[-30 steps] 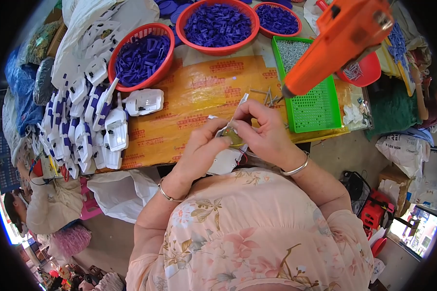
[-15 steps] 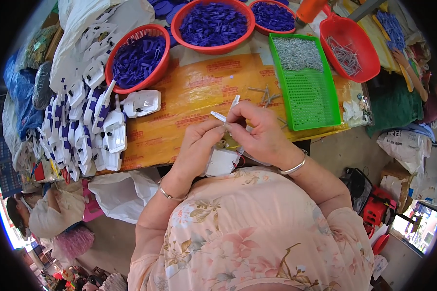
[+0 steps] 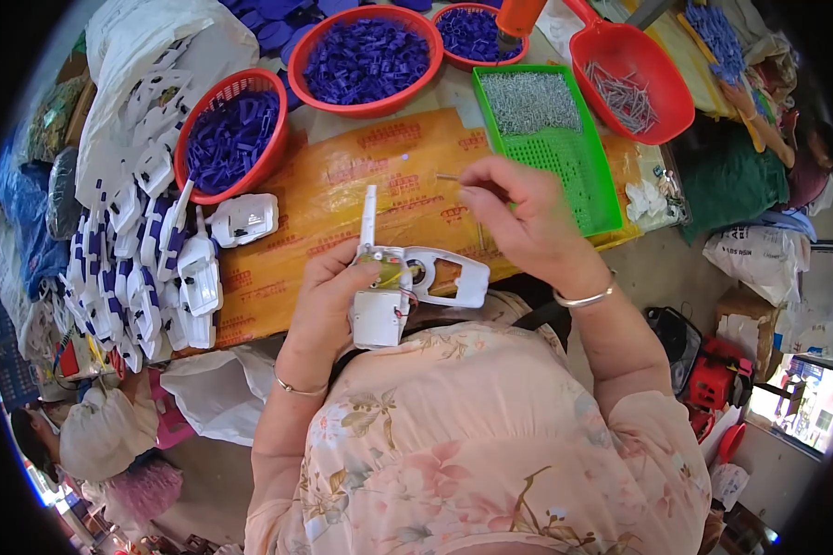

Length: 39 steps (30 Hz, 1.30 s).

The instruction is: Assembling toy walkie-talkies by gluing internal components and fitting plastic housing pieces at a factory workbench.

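The left hand (image 3: 331,296) is closed around a white plastic casing (image 3: 378,321) and holds it just in front of the person's belly, at the near edge of the bench (image 3: 342,180). The casing is open. It has a long, thin stem pointing up, a square box at the bottom and a loop-shaped piece on the right. Small red wires (image 3: 406,303) show inside it.

The right hand (image 3: 532,217) is over the bench with its thumb and first finger a little apart. The fingertips are at the end of a thin metal pin (image 3: 445,177), but I cannot tell if they have hold of it. Another pin (image 3: 480,236) lies just below that hand.

Behind the right hand is a green tray (image 3: 588,190) with lots of small silver screws (image 3: 532,100) at its far end. Next to it is a red scoop (image 3: 671,111) with more pins in it. At the left is a big pile of white and purple handles (image 3: 143,254), beside a red basket (image 3: 261,169) full of purple bits.
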Motion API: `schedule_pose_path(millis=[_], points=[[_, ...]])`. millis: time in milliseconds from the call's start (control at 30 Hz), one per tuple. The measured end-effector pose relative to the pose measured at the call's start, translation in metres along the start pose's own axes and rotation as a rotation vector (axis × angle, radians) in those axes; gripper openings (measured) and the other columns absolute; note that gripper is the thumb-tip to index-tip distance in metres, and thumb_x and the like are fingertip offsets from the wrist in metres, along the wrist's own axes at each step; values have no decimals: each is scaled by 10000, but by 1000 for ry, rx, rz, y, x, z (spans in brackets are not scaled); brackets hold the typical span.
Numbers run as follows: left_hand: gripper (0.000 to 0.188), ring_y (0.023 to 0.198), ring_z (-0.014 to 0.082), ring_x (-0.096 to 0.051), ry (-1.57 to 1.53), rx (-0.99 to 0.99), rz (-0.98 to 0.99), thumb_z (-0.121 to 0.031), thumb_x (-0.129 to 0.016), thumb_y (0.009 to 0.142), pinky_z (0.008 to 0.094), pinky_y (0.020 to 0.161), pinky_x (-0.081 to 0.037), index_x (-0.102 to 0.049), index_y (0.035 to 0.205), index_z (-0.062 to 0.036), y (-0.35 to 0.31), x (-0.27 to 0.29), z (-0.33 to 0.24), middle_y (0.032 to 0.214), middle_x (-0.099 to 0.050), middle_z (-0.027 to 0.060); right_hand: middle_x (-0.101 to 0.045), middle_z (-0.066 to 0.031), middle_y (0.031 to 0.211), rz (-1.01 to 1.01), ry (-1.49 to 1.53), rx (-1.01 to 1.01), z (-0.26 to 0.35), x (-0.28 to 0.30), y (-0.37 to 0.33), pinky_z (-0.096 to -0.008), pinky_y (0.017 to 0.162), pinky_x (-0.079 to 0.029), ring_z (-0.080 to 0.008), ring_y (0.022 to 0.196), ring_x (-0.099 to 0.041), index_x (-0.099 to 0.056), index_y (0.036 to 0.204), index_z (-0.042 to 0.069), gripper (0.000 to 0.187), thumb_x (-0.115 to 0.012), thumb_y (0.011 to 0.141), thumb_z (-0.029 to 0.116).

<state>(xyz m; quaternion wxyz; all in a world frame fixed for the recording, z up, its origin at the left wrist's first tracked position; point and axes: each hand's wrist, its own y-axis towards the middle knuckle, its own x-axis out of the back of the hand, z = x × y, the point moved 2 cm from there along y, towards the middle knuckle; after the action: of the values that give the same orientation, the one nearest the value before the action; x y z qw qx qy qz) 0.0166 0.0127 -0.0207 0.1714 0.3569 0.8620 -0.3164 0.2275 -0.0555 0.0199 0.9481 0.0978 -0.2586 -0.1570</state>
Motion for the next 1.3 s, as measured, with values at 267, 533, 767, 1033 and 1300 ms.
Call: schedule_pose_path(millis=[267, 533, 767, 1033, 1300], points=[[351, 732, 234, -676, -40, -87, -58, 19, -545, 802, 336, 662, -573, -542, 1154, 24, 3, 22, 3, 941, -655, 156, -578, -153, 705, 160, -74, -4, -1, -7, -10, -345, 536, -431, -293, 601, -569, -572, 802, 1, 74, -614, 807, 62], [400, 792, 256, -672, -55, -146, -36, 48, -528, 775, 384, 725, -574, -514, 1175, 29, 5, 25, 5, 986, -644, 156, -571, -147, 727, 272, -129, 159, 5, -38, 15, -331, 548, -435, -276, 617, -560, -569, 832, -22, 84, -619, 800, 38], [250, 842, 137, -598, 199, -235, -189, -50, -492, 832, 267, 745, -490, -580, 1051, 31, 9, 27, 7, 924, -631, 78, -581, -153, 750, 378, -157, 163, 20, -46, -4, -383, 617, -459, -311, 699, -589, -587, 833, 5, 109, -638, 798, 94], [244, 694, 234, -667, 33, -163, -104, 2, -483, 820, 350, 640, -574, -553, 1047, 61, 7, 18, 4, 875, -649, 150, -593, -155, 720, -209, -384, -90, -34, 42, -6, -378, 581, -464, -323, 656, -592, -582, 813, 29, 61, -590, 808, 89], [260, 727, 221, -661, 22, -139, -136, 29, -479, 810, 336, 657, -566, -552, 1057, 63, 12, 18, 5, 888, -646, 151, -578, -94, 765, 76, -324, 96, -18, 28, -4, -309, 603, -446, -204, 704, -569, -581, 864, -4, 77, -615, 798, 15]])
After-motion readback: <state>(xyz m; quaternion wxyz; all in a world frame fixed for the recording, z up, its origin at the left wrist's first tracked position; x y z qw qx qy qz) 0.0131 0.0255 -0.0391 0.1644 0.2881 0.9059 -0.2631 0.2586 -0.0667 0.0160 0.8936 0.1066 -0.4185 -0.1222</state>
